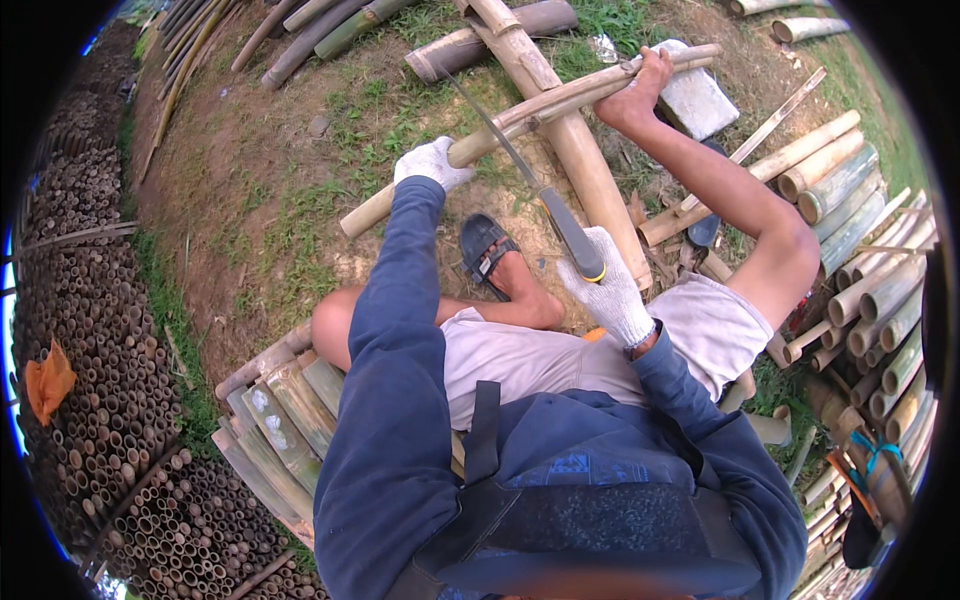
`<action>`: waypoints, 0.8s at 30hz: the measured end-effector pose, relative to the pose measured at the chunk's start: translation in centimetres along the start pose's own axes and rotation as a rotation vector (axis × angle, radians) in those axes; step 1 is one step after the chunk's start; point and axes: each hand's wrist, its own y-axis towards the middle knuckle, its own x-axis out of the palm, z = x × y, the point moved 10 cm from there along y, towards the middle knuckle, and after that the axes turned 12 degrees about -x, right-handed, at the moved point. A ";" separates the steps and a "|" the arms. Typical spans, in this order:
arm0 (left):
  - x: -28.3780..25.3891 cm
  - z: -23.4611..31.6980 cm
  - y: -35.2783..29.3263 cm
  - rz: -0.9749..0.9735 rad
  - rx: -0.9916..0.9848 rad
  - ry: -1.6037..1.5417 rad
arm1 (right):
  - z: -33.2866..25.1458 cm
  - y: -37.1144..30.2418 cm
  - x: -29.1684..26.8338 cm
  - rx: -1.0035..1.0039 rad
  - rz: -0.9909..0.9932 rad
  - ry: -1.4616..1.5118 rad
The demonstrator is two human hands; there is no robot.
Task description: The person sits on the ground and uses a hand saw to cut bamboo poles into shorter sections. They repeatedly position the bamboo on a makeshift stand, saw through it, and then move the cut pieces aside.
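Observation:
A pale bamboo pole [377,211] slants from lower left to upper right across a thicker bamboo support [590,185]. My left hand [433,164], in a white knit glove, is wrapped round the pole near its left end. In my gloved right hand [606,290] is the dark grey handle of a hand saw [505,148]. Its long thin blade crosses the pole just right of my left hand; whether the teeth have cut in, I cannot tell. My bare right foot [641,92] presses on the pole's far end, while a black sandal [487,250] covers my left foot.
Under the support's far end lies a dark bamboo log [490,40]. A pale block [697,92] sits beside my right foot. Cut bamboo lengths [840,185] are piled on the right, and a large stack of bamboo ends [110,400] fills the left. I sit on a bamboo bench [290,410].

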 end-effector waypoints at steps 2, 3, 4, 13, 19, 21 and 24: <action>0.3 -0.1 0.3 -0.001 -0.016 0.015 | -0.5 -2.3 -1.2 0.062 0.016 0.034; 0.4 -0.2 0.5 0.003 -0.032 0.014 | -0.7 -3.2 -1.7 0.098 0.013 0.003; 0.5 -0.3 0.7 0.006 -0.050 0.015 | -1.4 -3.7 -2.2 0.081 0.010 -0.048; 0.0 0.0 0.5 0.055 -0.053 0.042 | 3.0 9.2 1.7 -0.034 0.021 0.016; -0.3 0.4 0.6 0.042 -0.034 0.033 | 0.8 3.7 -0.5 -0.104 0.054 -0.054; 0.1 0.3 0.9 0.022 -0.026 0.045 | -0.9 -1.9 -2.8 0.051 0.021 -0.070; 0.5 -0.1 1.2 0.002 -0.052 0.054 | -3.7 -6.1 -4.7 0.076 -0.065 -0.184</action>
